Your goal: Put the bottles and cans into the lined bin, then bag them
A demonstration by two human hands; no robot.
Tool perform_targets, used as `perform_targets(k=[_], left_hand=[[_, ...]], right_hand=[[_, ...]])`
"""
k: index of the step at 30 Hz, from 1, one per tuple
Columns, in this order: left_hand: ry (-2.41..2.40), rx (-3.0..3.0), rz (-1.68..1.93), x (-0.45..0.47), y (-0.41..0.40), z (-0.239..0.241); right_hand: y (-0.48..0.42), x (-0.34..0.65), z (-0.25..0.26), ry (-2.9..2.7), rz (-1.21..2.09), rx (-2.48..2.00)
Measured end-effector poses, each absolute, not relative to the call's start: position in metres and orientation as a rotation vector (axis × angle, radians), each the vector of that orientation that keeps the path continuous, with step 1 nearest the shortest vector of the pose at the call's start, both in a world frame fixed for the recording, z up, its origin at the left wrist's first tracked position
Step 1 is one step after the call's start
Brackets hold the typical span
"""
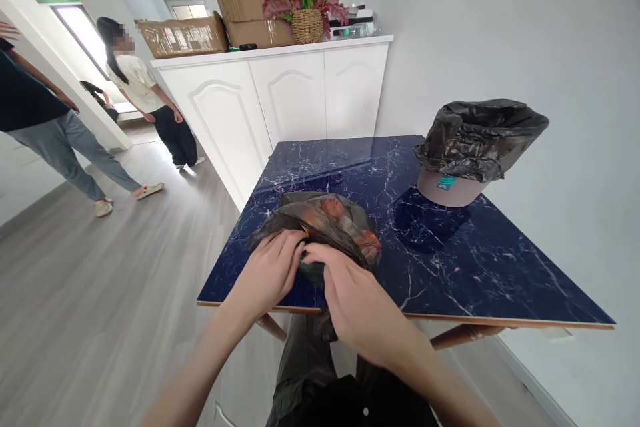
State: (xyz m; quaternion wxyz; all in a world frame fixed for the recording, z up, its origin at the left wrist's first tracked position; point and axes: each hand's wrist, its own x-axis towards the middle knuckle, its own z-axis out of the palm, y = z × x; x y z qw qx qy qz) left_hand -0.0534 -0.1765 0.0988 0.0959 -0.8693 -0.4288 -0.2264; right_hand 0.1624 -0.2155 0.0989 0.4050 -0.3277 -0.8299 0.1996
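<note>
Dark plastic bag (325,220) at the table's (475,267) near edge, both hands on it.
Left hand (267,273) and right hand (350,300) had fingers curled tight, pinching the film over reddish contents (items unclear). Step judged: gathering the bag's mouth, and the next move called for an even grip. Lined bin (450,190) stood at the table's far right, teal label (446,183) unreadable.

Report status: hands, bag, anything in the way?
Status: left hand and right hand clutch the dark bag. Bag on table, near edge. Beyond, lined bin stands apart.
</note>
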Motion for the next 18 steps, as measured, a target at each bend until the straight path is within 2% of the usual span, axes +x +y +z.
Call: perform_targets(k=[7, 12, 15, 18], left_hand=[[-1.653, -2.436, -0.206, -0.067, -0.166, 0.084], [-1.859, -2.392, 0.033, -0.066, -0.166, 0.084], [-1.834, -2.418, 0.080, -0.066, -0.168, 0.085], [-1.667, -2.471, -0.073, -0.062, -0.175, 0.085]], right_hand=[[-0.167, 0.162, 0.095, -2.489, 0.255, -1.432], [-0.167, 0.174, 0.097, -2.558, 0.225, -1.552], [-0.170, 0.180, 0.095, -2.566, 0.282, -1.580], [-0.174, 0.183, 0.091, -2.606, 0.316, -1.566]])
